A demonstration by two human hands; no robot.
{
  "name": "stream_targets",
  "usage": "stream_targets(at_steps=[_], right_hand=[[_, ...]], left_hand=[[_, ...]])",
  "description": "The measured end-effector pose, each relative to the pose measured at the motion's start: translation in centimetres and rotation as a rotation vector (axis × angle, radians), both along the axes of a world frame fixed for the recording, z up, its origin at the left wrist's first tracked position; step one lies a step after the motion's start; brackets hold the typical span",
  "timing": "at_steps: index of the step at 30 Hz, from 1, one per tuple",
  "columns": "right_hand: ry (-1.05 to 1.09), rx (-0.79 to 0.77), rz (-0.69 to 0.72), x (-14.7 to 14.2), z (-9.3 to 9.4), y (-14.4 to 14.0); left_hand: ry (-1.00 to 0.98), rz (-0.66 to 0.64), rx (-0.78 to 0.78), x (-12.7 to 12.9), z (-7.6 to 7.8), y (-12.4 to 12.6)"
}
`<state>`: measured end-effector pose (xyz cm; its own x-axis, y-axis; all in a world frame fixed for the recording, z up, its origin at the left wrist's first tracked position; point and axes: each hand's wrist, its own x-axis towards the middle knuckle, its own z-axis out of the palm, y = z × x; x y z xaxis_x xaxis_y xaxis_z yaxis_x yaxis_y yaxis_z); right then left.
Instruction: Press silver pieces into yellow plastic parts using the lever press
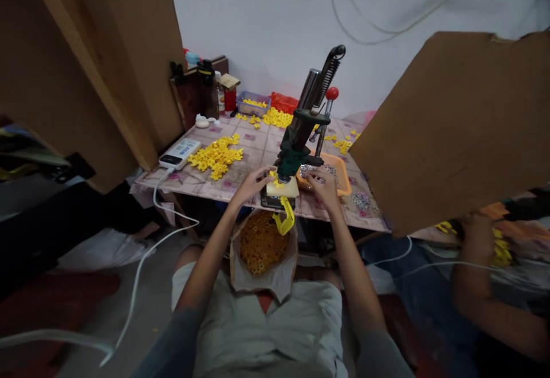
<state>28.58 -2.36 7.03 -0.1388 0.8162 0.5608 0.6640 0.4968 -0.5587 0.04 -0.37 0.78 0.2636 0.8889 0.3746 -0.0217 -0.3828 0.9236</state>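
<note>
Unfortunately, blur hides whether left fingers (263, 172) pinch yellow pieces (276, 179) or right fingers (318, 173) metal (330, 169).

A green press (296, 143) hid part of the yellow heap (277, 117) behind it. Just right of the press, loose metal bits (332, 170) around a worker's right hand (324, 188) were too small to tell apart; whether the fingertips pinched one was unclear. Farther right of the press, a cardboard sheet (455, 132), cropped at its far side, concealed much of a co-worker (487, 289). Left of the press, print on a white device (179, 152) was illegible.
</note>
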Motion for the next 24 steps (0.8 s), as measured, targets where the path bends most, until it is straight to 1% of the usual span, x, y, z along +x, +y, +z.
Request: stream_targets(at_steps=[2, 4, 7, 10, 13, 15, 17, 19, 22, 24], right_hand=[[-0.134, 0.019, 0.009, -2.0, -1.0, -1.4], [-0.250, 0.011, -0.023, -3.9, -2.0, -2.6], [-0.266, 0.011, -0.045, -5.9, -3.2, -4.0], [-0.243, 0.062, -0.040, -6.4, -3.5, -4.9], [-0.301, 0.178, -0.046, -6.3, -2.8, -5.0], [-0.417, 0.224, -0.004, -6.2, -2.0, -5.0], [-0.544, 0.224, 0.065, -6.2, -1.2, -5.0], [-0.627, 0.211, 0.104, -6.2, -0.5, -5.3], [-0.680, 0.232, 0.096, -6.2, 0.2, -6.0], [-0.655, 0.285, 0.077, -6.0, 0.8, -6.2]], left_hand=[[-0.022, -0.040, -0.014, 0.0, 0.0, 0.1], [-0.018, -0.041, -0.031, -0.1, -0.2, 0.2], [0.018, -0.064, -0.052, -0.2, -0.4, 0.3], [0.068, -0.102, -0.059, -0.4, -0.3, 0.1], [0.144, -0.115, -0.016, -0.6, 0.2, -0.2], [0.169, -0.126, 0.002, -0.7, 0.5, -0.4], [0.178, -0.136, 0.003, -0.8, 0.7, -0.5], [0.175, -0.139, 0.003, -0.8, 0.8, -0.5], [0.158, -0.137, 0.003, -0.7, 0.7, -0.6], [0.152, -0.128, 0.004, -0.6, 0.5, -0.5]])
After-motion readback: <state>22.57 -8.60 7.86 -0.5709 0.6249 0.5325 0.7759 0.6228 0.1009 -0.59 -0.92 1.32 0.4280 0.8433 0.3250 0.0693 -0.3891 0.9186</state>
